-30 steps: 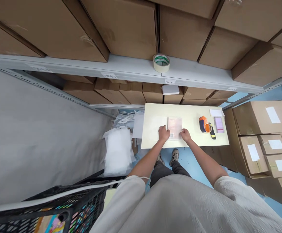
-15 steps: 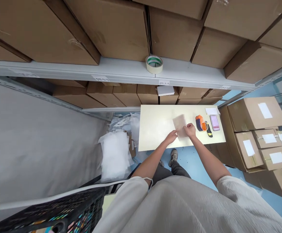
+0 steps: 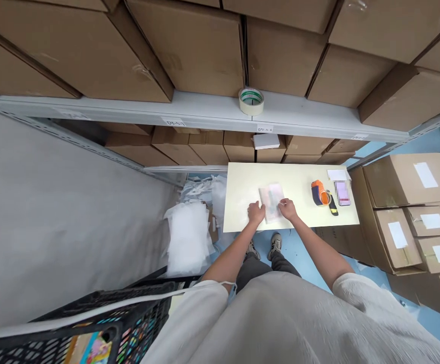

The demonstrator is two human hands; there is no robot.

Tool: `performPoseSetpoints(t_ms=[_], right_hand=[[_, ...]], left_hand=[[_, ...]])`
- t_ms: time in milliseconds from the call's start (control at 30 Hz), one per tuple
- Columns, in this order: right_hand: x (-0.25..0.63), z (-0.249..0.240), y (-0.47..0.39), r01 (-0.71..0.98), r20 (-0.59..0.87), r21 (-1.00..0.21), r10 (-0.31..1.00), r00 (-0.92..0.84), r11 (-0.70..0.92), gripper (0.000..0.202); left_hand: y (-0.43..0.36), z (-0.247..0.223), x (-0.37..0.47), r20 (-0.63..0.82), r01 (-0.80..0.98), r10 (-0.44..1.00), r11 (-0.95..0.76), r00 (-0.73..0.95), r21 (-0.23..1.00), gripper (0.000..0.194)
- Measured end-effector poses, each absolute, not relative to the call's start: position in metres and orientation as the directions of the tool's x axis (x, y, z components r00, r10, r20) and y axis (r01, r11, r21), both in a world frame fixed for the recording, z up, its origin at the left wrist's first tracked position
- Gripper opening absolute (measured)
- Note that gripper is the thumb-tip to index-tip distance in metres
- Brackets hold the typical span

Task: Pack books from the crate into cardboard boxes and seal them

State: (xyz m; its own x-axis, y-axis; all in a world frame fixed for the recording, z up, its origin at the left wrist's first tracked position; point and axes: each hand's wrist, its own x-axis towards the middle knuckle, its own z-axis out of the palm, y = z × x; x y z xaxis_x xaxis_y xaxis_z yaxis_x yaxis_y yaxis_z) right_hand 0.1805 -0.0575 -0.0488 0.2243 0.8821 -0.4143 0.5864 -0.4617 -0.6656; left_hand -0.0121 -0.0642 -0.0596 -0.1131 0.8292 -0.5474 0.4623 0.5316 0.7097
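A thin, flat pinkish packet [image 3: 272, 199], perhaps in a clear plastic sleeve, lies on or just over the cream tabletop [image 3: 238, 187]. Its print is too blurred to read. My left hand [image 3: 257, 213] grips its lower left edge, fingers bent round the rim. Thumb and fingers of my right hand [image 3: 288, 209] pinch the right edge. To the right of my right hand lies an orange and dark blue tape dispenser [image 3: 319, 193], and against it a black and yellow box cutter [image 3: 333, 204].
A phone [image 3: 342, 193] and a white paper [image 3: 337, 175] lie at the table's right end. Shelving with cartons [image 3: 205, 45] and a tape roll [image 3: 251, 101] stands ahead. Stacked boxes [image 3: 413, 182] flank the right; white plastic bags [image 3: 188, 237] and a black crate [image 3: 129, 313] are left.
The packet has been laid flatter, its pinkish printed face now showing. My hands have moved slightly left on the table and wider apart, to its two sides. The view has shifted a little.
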Motion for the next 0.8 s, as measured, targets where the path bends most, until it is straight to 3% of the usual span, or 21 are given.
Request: performPoseSetpoints(t_ms=[100,267,533,633,733,800], right_hand=[[0.187,-0.061,-0.062,0.602,-0.408,-0.629,0.868,0.283,-0.492,0.024],[0.192,-0.067,-0.065,0.575,-0.431,-0.615,0.84,0.329,-0.54,0.027],[0.23,-0.065,-0.056,0.485,-0.375,-0.727,0.873,0.311,-0.485,0.035],[0.265,-0.055,-0.069,0.494,-0.285,-0.76,0.9,0.33,-0.422,0.034],[0.314,-0.041,-0.091,0.55,-0.185,-0.721,0.882,0.434,-0.422,0.035],[0.35,-0.033,-0.104,0.601,-0.151,-0.632,0.839,0.524,-0.489,0.035]], left_hand=[[-0.07,-0.06,-0.011,-0.592,0.453,0.793,0.584,-0.142,0.673,0.057],[-0.076,-0.064,0.002,-0.566,0.325,0.824,0.527,0.034,0.786,0.067],[-0.051,-0.078,0.033,-0.487,0.353,0.857,0.41,0.165,0.841,0.075],[-0.047,-0.08,0.041,-0.466,0.39,0.866,0.372,0.18,0.842,0.072],[-0.05,-0.078,0.043,-0.452,0.432,0.87,0.337,0.198,0.837,0.068],[-0.053,-0.076,0.044,-0.468,0.442,0.859,0.344,0.207,0.828,0.068]])
